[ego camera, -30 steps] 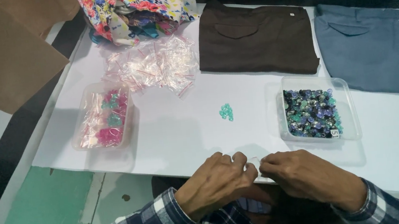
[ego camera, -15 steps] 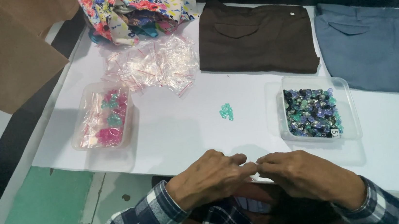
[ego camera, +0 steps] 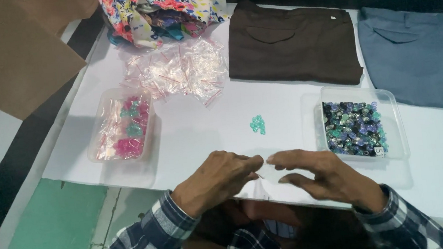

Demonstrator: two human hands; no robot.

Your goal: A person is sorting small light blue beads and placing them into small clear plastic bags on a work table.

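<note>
A small clear zip bag (ego camera: 266, 178) is pinched between left hand (ego camera: 217, 180) and right hand (ego camera: 321, 177); teal beads (ego camera: 257, 124) could be scattered by a stray sleeve.

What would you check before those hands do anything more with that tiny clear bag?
1. Both hands meet on the small clear bag at the table edge: ok.
2. Left hand and right hand pinch it: ok.
3. Bag open: cannot tell.
4. Loose green beads lie on the white sheet, apart from both hands: ok.
5. Tray of dark beads sits beside the right hand: ok.
</note>
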